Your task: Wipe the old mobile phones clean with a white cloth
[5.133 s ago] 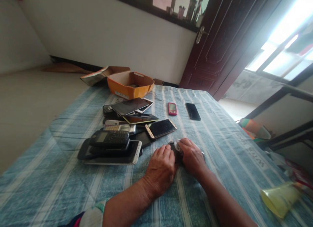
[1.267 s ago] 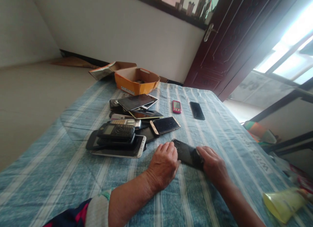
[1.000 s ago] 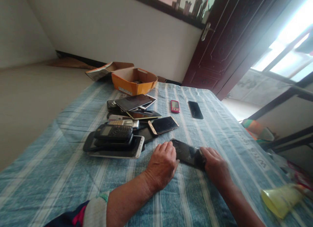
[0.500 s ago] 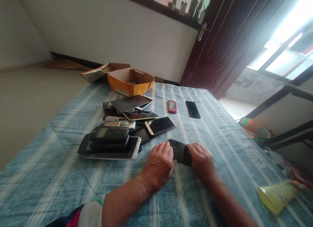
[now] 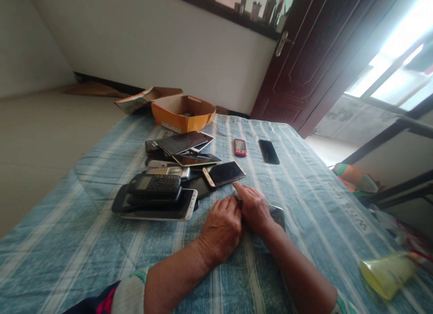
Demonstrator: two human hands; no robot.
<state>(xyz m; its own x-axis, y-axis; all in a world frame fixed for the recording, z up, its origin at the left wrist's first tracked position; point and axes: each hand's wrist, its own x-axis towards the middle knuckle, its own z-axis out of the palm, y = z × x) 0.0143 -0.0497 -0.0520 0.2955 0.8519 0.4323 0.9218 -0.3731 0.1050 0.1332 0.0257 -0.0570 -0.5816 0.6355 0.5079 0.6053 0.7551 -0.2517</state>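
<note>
A dark phone [image 5: 277, 214] lies in front of me, mostly covered by my hands; its right end shows past my right wrist. My left hand [image 5: 223, 226] has its fingers closed at the phone's left end. Over the phone's middle and left part is my right hand [image 5: 254, 211], fingers curled and touching the left hand, with one finger pointing forward. Something small and pale shows between the two hands; I cannot make out what it is. Just beyond is a gold-framed phone [image 5: 225, 173], leaning on the heap.
To the left is a heap of several phones, with a black keypad phone [image 5: 154, 184] on top. Behind it stands an open orange box [image 5: 184, 117]. A pink phone [image 5: 240, 147] and a black phone [image 5: 269, 151] lie farther off. A yellow translucent container [image 5: 389, 273] is at right.
My right hand has moved left along the phone, from its right end to beside my left hand. The phone's right end is now uncovered. My left hand stays at the left end.
</note>
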